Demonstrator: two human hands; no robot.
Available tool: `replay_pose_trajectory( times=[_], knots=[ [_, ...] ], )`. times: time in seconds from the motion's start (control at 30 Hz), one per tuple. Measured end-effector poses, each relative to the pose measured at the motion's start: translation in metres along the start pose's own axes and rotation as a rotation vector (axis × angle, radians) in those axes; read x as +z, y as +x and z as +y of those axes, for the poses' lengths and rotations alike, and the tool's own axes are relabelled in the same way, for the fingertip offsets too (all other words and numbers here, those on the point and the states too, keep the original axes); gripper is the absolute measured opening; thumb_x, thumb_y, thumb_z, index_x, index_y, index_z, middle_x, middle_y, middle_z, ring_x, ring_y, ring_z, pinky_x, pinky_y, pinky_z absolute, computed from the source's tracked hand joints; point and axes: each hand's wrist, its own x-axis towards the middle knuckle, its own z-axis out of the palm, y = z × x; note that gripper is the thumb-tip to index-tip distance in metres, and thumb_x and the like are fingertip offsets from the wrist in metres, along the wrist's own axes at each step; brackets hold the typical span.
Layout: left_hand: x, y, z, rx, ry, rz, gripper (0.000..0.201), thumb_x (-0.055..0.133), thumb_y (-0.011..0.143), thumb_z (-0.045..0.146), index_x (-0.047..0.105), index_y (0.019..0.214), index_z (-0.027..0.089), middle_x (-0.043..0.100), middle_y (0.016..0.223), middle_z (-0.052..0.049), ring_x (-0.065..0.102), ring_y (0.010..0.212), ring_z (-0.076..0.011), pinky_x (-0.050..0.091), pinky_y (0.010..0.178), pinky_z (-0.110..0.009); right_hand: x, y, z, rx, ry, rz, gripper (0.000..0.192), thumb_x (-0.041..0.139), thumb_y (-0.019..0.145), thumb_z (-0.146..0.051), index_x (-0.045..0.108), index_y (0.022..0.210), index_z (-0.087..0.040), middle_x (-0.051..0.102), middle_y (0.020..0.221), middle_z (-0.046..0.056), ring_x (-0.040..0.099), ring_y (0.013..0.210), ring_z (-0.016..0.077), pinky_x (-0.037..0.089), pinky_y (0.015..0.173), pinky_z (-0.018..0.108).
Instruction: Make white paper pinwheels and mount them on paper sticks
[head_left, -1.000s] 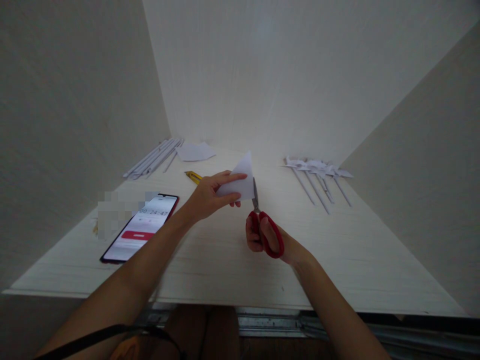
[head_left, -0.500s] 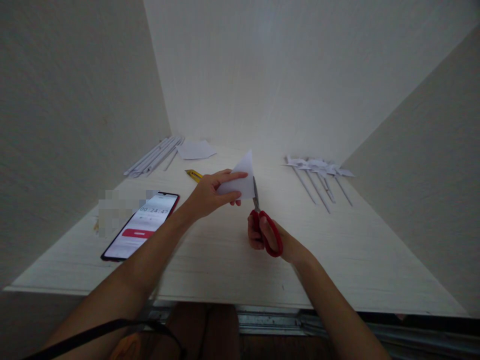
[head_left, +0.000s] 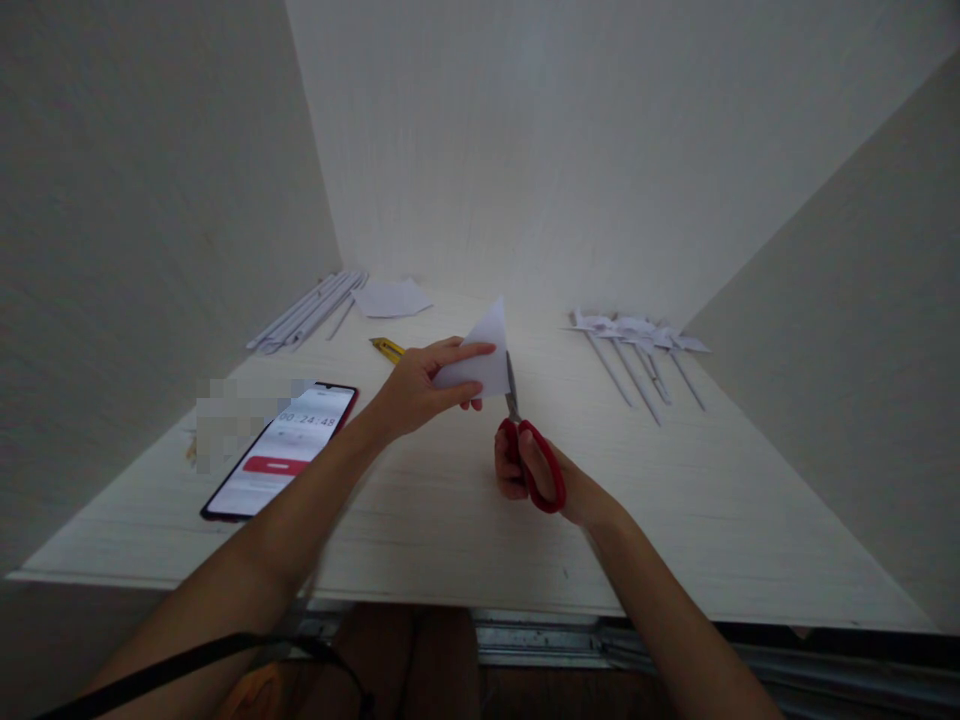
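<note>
A folded-looking triangular piece of white paper (head_left: 491, 355) is pinched in my left hand (head_left: 424, 390), its point facing away from me. My right hand (head_left: 517, 465) grips red-handled scissors (head_left: 551, 480) with the fingers through the loops. The blades point away from me, right beside the paper's right edge; whether they touch it I cannot tell. Behind my left hand lies a yellow utility knife (head_left: 386, 348), partly covered by the hand.
A phone (head_left: 300, 435) showing a running timer lies at the left, beside my forearm. Thin rolled paper sticks (head_left: 315, 310) and a white paper sheet (head_left: 394, 298) lie at the back left. Several paper pinwheels on sticks (head_left: 634, 335) rest at the right. Walls enclose the white table (head_left: 450, 540).
Both hands, the paper and the scissors stay almost still. The phone's timer has advanced by one second.
</note>
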Motion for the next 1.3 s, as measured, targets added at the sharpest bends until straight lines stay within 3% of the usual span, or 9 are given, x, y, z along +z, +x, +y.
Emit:
replay_pose_trajectory(
  times=[0.5,0.73,0.87,1.1,1.3],
  knots=[
    [0.0022,0.0002,0.0071,-0.005,0.054,-0.012,0.03,0.062,0.071,0.015,0.066,0.1,0.015,0.058,0.094,-0.007,0.058,0.055,-0.0064,0.05,0.048,-0.018,-0.0021,0.0004,0.0034,0.01,0.034,0.014,0.034,0.036,0.085,-0.053,0.04,0.081,-0.019,0.027,0.063,-0.005,0.024,0.05,0.0063,0.02,0.044,0.02],
    [0.001,-0.0002,0.0052,-0.014,0.055,-0.028,0.032,0.062,0.072,0.018,0.065,0.104,0.015,0.053,0.095,-0.007,0.059,0.057,-0.0067,0.052,0.05,-0.019,-0.0023,0.0008,0.0037,0.021,0.036,0.039,0.035,0.04,0.083,-0.054,0.039,0.08,-0.019,0.027,0.062,-0.005,0.024,0.05,0.0064,0.021,0.043,0.02],
    [0.002,-0.0004,0.0048,-0.012,0.028,-0.017,0.031,0.063,0.071,0.02,0.065,0.103,0.016,0.047,0.107,-0.008,0.06,0.059,-0.0062,0.053,0.05,-0.018,-0.003,0.0014,0.0041,-0.004,-0.007,0.041,0.035,0.04,0.084,-0.054,0.04,0.079,-0.019,0.028,0.061,-0.006,0.026,0.048,0.0054,0.022,0.043,0.02],
    [0.0016,-0.0003,0.0056,-0.004,0.064,-0.025,0.032,0.061,0.073,0.016,0.064,0.104,0.015,0.049,0.091,-0.004,0.06,0.056,-0.0059,0.051,0.048,-0.016,-0.003,0.0002,0.0036,0.019,-0.008,0.04,0.036,0.039,0.083,-0.054,0.04,0.081,-0.019,0.028,0.061,-0.006,0.025,0.048,0.0056,0.022,0.043,0.02],
    [0.0014,-0.0007,0.0057,0.012,0.088,-0.015,0.031,0.062,0.072,0.017,0.065,0.103,0.015,0.05,0.09,-0.004,0.058,0.055,-0.0047,0.052,0.048,-0.015,-0.0014,0.0004,0.0034,0.032,0.002,0.048,0.038,0.038,0.082,-0.057,0.04,0.081,-0.019,0.028,0.061,-0.006,0.026,0.048,0.006,0.02,0.042,0.02]
  ],
)
